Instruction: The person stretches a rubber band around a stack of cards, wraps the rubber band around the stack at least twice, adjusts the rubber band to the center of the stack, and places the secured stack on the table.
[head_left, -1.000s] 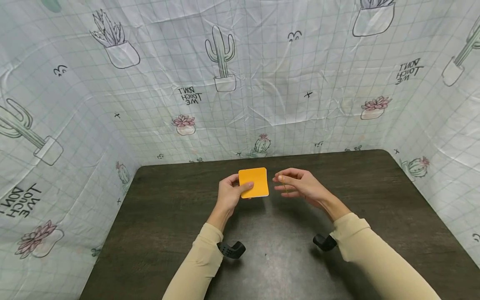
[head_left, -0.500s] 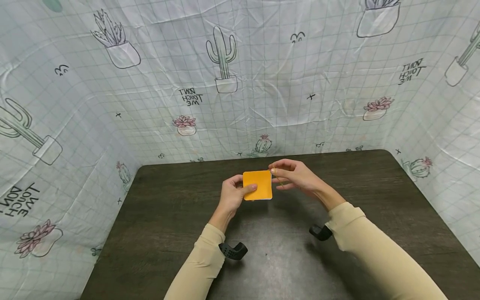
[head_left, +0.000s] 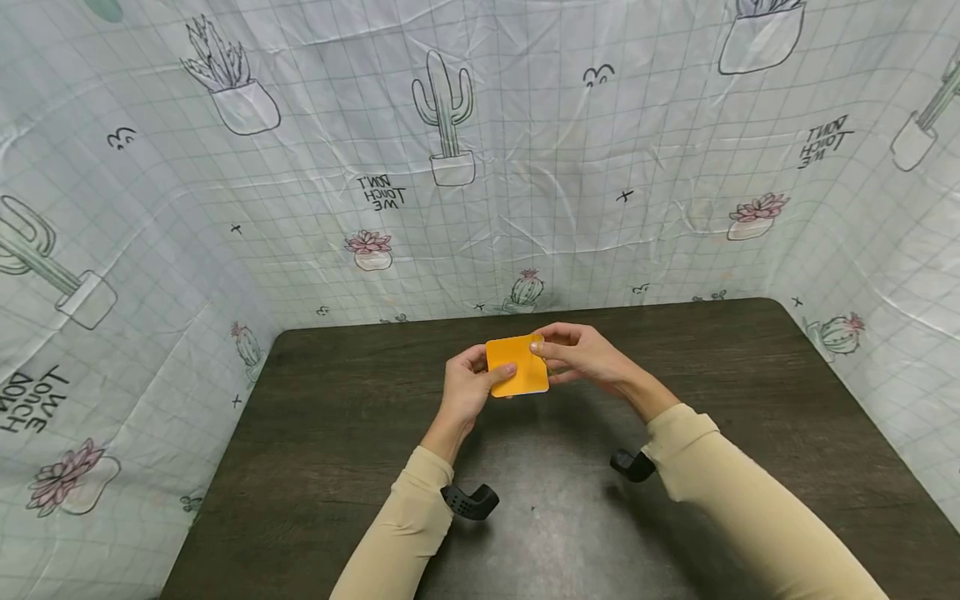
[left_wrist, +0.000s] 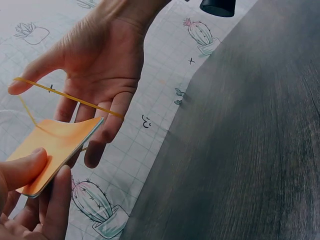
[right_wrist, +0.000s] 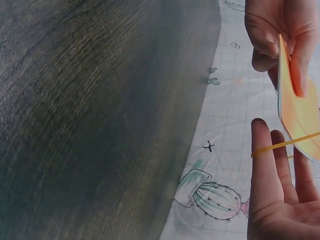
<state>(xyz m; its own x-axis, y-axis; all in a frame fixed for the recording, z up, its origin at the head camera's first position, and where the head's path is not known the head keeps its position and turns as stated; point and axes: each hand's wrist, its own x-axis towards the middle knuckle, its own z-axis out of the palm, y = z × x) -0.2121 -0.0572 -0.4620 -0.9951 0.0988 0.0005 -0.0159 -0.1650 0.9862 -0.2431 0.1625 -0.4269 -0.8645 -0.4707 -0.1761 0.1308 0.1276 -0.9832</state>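
A small square orange notebook [head_left: 525, 354] with rounded corners is held above the table. My left hand [head_left: 467, 390] pinches its left side, thumb on the cover and fingers behind. At the notebook's right edge is my right hand [head_left: 588, 354], its thumb over the upper right corner in the head view. A yellow rubber band [left_wrist: 70, 95] is stretched across the spread thumb and little finger of that hand. The band [right_wrist: 277, 146] meets the notebook's edge in both wrist views; its full path behind the notebook is hidden. The cover bends slightly near that edge.
A dark wood-grain table [head_left: 345, 450] lies beneath both hands. White cloth [head_left: 555, 167] printed with cacti rises behind it and along both sides. Black wrist-worn devices [head_left: 471, 502] sit at both cuffs.
My right hand has moved left with the rubber band, from apart to the notebook's right edge. My left hand and the notebook have shifted slightly right.
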